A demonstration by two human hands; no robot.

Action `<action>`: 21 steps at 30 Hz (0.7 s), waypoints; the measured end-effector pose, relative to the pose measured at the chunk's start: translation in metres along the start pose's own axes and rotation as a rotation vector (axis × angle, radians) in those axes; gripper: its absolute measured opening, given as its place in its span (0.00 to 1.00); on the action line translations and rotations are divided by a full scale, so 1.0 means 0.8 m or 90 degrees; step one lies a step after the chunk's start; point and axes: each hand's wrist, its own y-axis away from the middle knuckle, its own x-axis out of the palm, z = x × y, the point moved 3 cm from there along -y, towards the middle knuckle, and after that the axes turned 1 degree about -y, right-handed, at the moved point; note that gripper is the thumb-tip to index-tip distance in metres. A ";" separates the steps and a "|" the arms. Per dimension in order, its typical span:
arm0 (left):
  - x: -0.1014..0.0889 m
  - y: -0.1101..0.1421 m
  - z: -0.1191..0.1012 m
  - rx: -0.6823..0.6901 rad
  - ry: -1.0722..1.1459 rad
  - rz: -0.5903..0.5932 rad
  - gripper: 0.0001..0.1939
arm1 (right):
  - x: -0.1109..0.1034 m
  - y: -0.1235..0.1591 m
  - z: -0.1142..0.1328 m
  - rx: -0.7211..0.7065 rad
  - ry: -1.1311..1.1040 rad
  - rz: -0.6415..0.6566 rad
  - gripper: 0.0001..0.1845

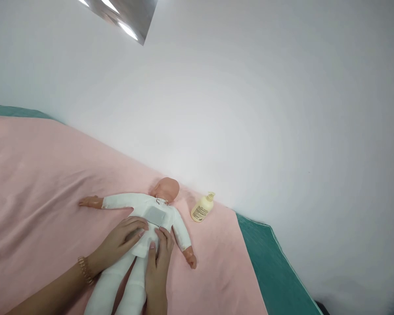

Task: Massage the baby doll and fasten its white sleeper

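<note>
A baby doll [141,227] in a white cloth suit lies face down on a pink blanket [36,183], head toward the wall, arms spread. A grey patch sits on its back. My left hand [118,243], with a bead bracelet at the wrist, lies flat on the doll's lower back, fingers stretched out. My right hand [159,262] rests beside it on the doll's hip and thigh, fingers flat and together. Neither hand grips anything.
A pale yellow lotion bottle [202,208] lies on its side on the blanket, right of the doll's head. A white wall runs close behind. Teal bedding [276,271] shows past the blanket's right edge and at the far left.
</note>
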 end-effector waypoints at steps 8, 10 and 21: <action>-0.001 -0.013 -0.002 -0.057 0.051 0.030 0.16 | 0.003 -0.015 0.002 0.017 0.013 0.037 0.14; -0.001 -0.013 0.001 -0.059 0.053 0.028 0.17 | 0.004 -0.015 -0.002 0.010 0.015 0.028 0.15; 0.004 -0.006 0.001 -0.014 -0.055 0.021 0.17 | 0.003 -0.009 -0.005 0.018 0.038 -0.003 0.18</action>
